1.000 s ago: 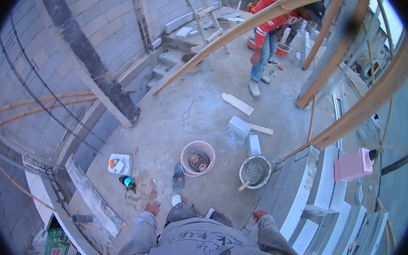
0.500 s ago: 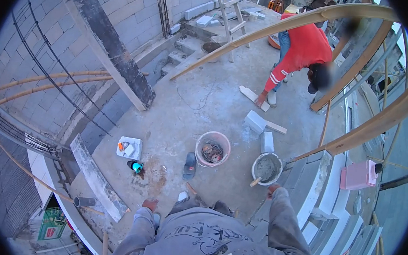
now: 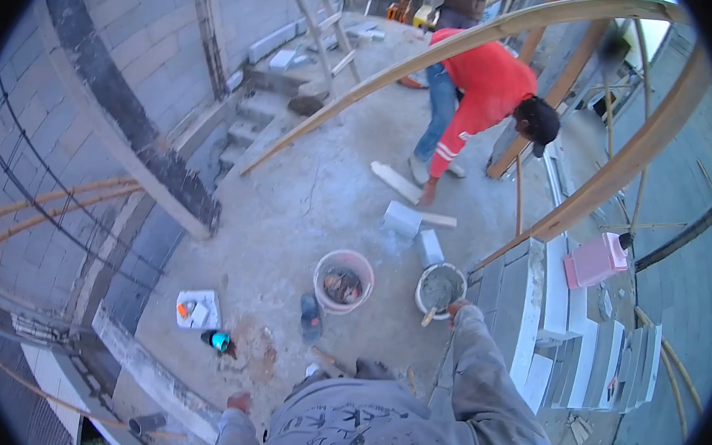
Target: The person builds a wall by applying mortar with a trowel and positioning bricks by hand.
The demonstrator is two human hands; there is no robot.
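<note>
My right hand (image 3: 457,309) is at the near right rim of a bucket of grey mortar (image 3: 441,288). A wooden tool handle (image 3: 428,316) sticks out over the rim just left of this hand; whether my fingers grip the rim is too small to make out. My left hand (image 3: 239,401) hangs low by my side, away from the buckets, its fingers blurred. Between the two stands a pinkish bucket (image 3: 344,282) with reddish and dark contents. A dark slipper (image 3: 311,318) lies beside it.
A co-worker in a red top (image 3: 489,78) bends over a pale board (image 3: 396,182). White blocks (image 3: 402,219) lie beyond the mortar. A stepped block wall (image 3: 510,306) rises right, with a pink jerrycan (image 3: 596,261). A long timber (image 3: 436,57) slants across, and a ladder (image 3: 326,23) stands behind.
My view has swung to the right, so the scene sits further left. My right arm has reached further forward, bringing the hand to the mortar bucket's rim. The co-worker stays bent over the board.
</note>
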